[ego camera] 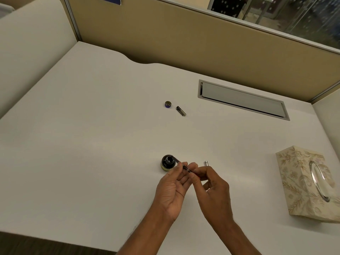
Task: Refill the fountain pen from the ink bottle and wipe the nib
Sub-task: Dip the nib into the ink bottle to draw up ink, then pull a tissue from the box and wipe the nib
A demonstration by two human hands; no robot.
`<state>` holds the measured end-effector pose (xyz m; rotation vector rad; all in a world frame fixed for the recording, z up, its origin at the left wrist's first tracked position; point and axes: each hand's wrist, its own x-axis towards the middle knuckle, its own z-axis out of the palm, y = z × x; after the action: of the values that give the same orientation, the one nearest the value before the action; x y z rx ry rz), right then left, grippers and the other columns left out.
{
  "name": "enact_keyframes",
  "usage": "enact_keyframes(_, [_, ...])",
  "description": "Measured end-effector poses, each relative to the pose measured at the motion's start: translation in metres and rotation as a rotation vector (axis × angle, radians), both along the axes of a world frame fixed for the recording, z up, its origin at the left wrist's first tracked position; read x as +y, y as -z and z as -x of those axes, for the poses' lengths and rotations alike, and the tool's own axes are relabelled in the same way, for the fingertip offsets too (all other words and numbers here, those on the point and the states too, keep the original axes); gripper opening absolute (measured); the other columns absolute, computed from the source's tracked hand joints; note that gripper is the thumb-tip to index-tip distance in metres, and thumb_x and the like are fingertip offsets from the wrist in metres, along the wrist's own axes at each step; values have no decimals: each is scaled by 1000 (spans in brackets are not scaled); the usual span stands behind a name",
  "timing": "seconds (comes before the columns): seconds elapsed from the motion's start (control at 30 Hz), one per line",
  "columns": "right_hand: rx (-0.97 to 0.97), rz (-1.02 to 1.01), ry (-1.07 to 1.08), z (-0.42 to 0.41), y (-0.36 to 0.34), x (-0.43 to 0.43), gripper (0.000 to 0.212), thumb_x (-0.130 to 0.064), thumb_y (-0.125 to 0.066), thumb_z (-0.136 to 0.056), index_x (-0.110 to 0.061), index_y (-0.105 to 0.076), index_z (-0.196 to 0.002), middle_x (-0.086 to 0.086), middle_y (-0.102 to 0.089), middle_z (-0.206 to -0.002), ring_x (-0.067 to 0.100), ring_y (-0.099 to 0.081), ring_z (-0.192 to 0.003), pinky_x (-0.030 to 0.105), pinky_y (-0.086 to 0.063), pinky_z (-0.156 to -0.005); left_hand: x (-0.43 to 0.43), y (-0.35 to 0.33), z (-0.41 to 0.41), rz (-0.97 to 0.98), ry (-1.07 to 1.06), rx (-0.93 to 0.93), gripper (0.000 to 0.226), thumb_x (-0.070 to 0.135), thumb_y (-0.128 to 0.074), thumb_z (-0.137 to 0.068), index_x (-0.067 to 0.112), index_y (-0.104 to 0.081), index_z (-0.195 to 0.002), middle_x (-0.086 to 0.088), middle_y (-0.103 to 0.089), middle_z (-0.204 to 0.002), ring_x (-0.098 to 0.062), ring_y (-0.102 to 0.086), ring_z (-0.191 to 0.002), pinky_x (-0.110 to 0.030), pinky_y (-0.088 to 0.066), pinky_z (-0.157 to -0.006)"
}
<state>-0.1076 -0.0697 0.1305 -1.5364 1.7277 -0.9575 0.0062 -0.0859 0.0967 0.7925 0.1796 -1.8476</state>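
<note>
step: filling, by my read | left hand [172,183] pinches fountain pen [184,167], nib end at open ink bottle [167,162] just beyond its fingertips | right hand [209,183] grips pen's rear end | next: likely work filler, then tissue box [311,183] to the right for wiping

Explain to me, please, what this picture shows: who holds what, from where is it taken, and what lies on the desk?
There is no machine. A camera on a person's head looks down at their two bare hands. The left hand and the right hand together hold a fountain pen, its tip at the mouth of an open ink bottle. On the white desk farther away lie the bottle cap and a dark pen part. A small silver part lies near the hands. A tissue box stands to the right.
</note>
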Motion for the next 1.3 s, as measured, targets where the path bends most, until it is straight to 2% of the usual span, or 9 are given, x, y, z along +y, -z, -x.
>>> enact_keyframes(0.13, [-13,-35,19,-1,1,4,24,-16,-70,-93,-38,-65,-87,-23,-70,-91,10,-60,-59,18,-48,-52,1,2,-3,21,42,-173,24,14,-58,-101,-4,-65,-115,-29,-73,-118,-40,-66,-121,-51,-45,-113])
enact_keyframes(0.23, [-50,-72,42,-1,4,8,19,-18,-70,-93,-34,-67,-85,-21,-70,-88,6,-53,-49,16,-46,-51,4,0,-5,57,71,-288,26,15,-57,-101,-4,-65,-115,-26,-75,-114,-37,-69,-117,-44,-52,-105])
enact_keyframes(0.37, [-101,-124,51,0,9,13,14,-18,-71,-92,-29,-68,-84,-15,-72,-83,13,-63,-63,29,-52,-58,9,-1,-7,93,97,-385,27,16,-56,-102,-5,-66,-117,-22,-77,-112,-31,-73,-111,-32,-60,-89])
enact_keyframes(0.47, [-117,-158,37,0,12,15,11,-19,-71,-91,-27,-68,-85,-14,-73,-83,10,-68,-75,33,-55,-64,11,-1,-8,109,113,-448,26,16,-57,-101,-3,-68,-116,-20,-78,-109,-28,-75,-108,-29,-61,-85])
enact_keyframes(0.63, [-125,-197,28,0,15,19,10,-21,-72,-91,-27,-68,-85,-16,-73,-84,6,-69,-81,30,-55,-68,16,-2,-11,132,136,-524,25,17,-59,-100,-1,-69,-115,-19,-79,-109,-28,-75,-107,-32,-60,-89])
enact_keyframes(0.8, [-125,-198,15,0,15,23,9,-24,-72,-91,-29,-67,-85,-16,-73,-85,7,-70,-82,18,-53,-65,20,-8,-13,151,162,-597,23,18,-62,-99,3,-72,-113,-16,-79,-107,-27,-75,-106,-36,-57,-94])
enact_keyframes(1.0, [-152,-185,19,-1,9,27,8,-27,-72,-91,-30,-67,-86,-18,-73,-86,6,-70,-82,14,-51,-66,24,-22,-14,178,174,-670,22,20,-64,-97,8,-74,-112,-14,-80,-107,-26,-75,-105,-38,-56,-97])
enact_keyframes(1.3, [-213,-156,38,-4,-8,39,8,-28,-72,-91,-31,-67,-86,-20,-72,-86,5,-69,-83,13,-52,-70,32,-48,-12,207,166,-732,23,22,-65,-96,7,-76,-108,-15,-80,-103,-27,-76,-103,-35,-57,-91])
